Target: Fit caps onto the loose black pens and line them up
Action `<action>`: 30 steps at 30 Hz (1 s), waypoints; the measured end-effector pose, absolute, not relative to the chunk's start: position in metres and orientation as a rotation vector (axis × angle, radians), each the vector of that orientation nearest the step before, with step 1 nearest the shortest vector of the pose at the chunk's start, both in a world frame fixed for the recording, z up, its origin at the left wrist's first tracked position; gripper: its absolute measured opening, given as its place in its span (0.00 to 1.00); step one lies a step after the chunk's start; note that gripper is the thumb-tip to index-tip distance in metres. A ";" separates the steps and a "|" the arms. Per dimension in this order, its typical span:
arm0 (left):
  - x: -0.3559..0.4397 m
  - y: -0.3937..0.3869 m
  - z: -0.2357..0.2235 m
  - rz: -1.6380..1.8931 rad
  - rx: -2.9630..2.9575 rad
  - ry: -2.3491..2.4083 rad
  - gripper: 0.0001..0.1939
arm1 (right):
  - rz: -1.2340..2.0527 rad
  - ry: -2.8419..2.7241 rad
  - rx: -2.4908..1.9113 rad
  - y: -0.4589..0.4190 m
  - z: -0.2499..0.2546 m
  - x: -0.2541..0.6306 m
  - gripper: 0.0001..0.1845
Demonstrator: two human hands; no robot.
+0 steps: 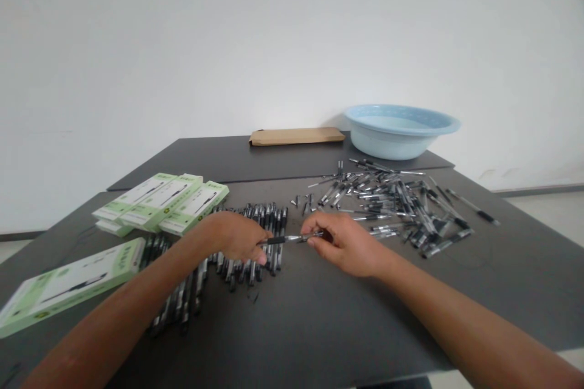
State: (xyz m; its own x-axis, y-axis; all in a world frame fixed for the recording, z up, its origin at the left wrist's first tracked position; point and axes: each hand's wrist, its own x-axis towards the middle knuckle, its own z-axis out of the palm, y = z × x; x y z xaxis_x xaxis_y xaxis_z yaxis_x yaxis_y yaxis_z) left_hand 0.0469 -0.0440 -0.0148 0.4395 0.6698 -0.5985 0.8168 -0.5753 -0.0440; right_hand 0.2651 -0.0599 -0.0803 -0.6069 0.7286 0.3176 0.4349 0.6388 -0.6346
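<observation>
My left hand (237,236) and my right hand (349,244) meet over the dark table (319,322), both pinched on one pen (289,239) held level between them. The left grips its black end, the right its clear end. Under and behind the left hand lies a row of assembled pens (255,237). A loose heap of pens and pen parts (392,200) is spread to the right, beyond the right hand.
Green and white boxes are stacked at the left (164,202), with one more nearer me (68,284). A light blue basin (399,129) and a flat brown envelope (296,135) sit at the back, against a white wall.
</observation>
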 end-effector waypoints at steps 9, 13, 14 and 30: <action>0.050 -0.044 -0.012 -0.934 2.375 1.240 0.23 | 0.679 -2.285 -0.896 -0.060 -0.082 0.265 0.06; 0.051 -0.045 -0.013 -0.955 2.394 1.248 0.24 | 0.681 -2.291 -0.889 -0.060 -0.081 0.264 0.07; 0.051 -0.045 -0.014 -0.952 2.397 1.251 0.23 | 0.677 -2.292 -0.885 -0.060 -0.081 0.264 0.07; 0.055 -0.047 -0.016 -0.998 2.421 1.275 0.24 | 0.666 -2.322 -0.906 -0.062 -0.086 0.259 0.08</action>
